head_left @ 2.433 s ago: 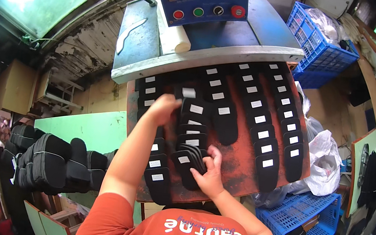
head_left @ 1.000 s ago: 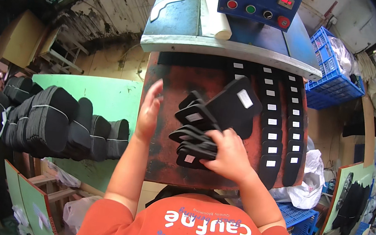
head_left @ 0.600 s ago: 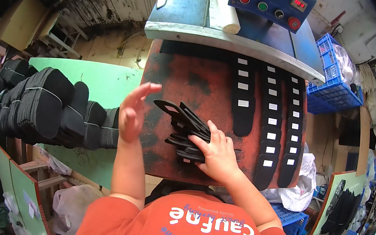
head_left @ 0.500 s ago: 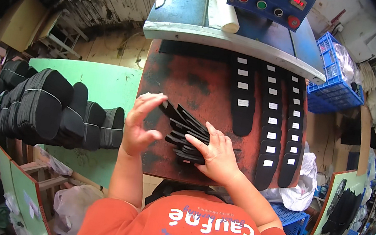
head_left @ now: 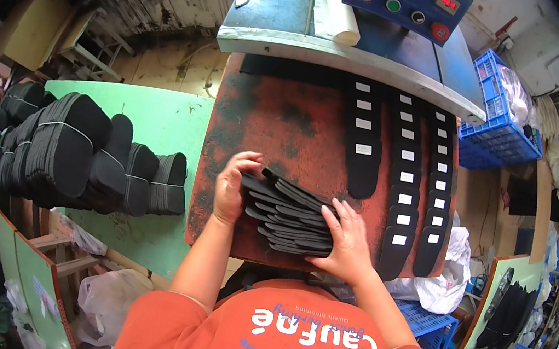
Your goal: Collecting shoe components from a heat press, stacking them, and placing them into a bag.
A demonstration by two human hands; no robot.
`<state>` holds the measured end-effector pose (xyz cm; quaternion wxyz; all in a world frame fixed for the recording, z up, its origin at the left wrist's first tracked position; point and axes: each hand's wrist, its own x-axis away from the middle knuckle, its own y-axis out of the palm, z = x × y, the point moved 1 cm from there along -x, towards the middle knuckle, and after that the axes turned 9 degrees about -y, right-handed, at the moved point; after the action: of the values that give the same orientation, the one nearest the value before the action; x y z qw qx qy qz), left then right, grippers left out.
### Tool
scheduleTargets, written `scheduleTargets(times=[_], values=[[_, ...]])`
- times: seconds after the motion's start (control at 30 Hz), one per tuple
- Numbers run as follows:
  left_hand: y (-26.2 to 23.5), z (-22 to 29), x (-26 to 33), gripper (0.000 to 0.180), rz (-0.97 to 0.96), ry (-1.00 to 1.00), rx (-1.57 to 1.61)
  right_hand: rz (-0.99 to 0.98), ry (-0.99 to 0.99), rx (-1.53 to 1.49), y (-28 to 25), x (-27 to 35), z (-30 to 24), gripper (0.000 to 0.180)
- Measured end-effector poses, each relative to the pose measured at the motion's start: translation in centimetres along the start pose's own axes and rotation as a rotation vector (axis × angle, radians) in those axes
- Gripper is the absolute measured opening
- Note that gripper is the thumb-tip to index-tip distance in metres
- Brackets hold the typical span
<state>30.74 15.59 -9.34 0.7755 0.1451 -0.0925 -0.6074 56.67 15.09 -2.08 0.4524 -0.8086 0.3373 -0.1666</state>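
Observation:
A loose stack of black insole-shaped pieces (head_left: 288, 215) lies fanned sideways over the reddish-brown board (head_left: 280, 121), close to my body. My right hand (head_left: 348, 245) grips its right end, fingers over the upper edge and thumb by the lower. Against the left ends curves my left hand (head_left: 231, 186), its fingers bent round the upper left corner; its thumb is mostly hidden. To the right, black pieces with white labels (head_left: 402, 199) lie overlapped in columns on the same board.
Left of the board, tied bundles of black pieces (head_left: 66, 144) stand on a green table (head_left: 160, 108). A machine's pale front edge (head_left: 339, 56) crosses behind the board, below a blue control box (head_left: 403, 6). Blue crates (head_left: 497, 126) and a white plastic bag (head_left: 449, 263) are at right.
My left hand has moved right and down, from raised apart to against the stack's ends. The stack has tipped flatter and lines up more evenly; my right hand has shifted slightly right.

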Motion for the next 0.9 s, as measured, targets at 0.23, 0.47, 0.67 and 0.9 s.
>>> scheduleTargets(times=[0.23,0.47,0.67,0.9], values=[[3.3,-0.3,-1.1,0.074,-0.325,-0.132,0.088,0.226,-0.207,-0.229,1.2,-1.3,0.8,0.096],[2.6,-0.4,-0.5,0.061,-0.403,-0.114,-0.193,0.149,-0.192,0.079,-1.2,-3.8,0.3,0.096],[0.2,0.8,1.3,0.088,-0.196,-0.080,0.141,0.031,-0.079,0.089,-0.4,-4.6,-0.6,0.105],[4.7,0.4,2.5,0.100,-0.264,-0.033,-0.200,-0.024,-0.051,0.187,0.2,-4.1,-1.5,0.112]])
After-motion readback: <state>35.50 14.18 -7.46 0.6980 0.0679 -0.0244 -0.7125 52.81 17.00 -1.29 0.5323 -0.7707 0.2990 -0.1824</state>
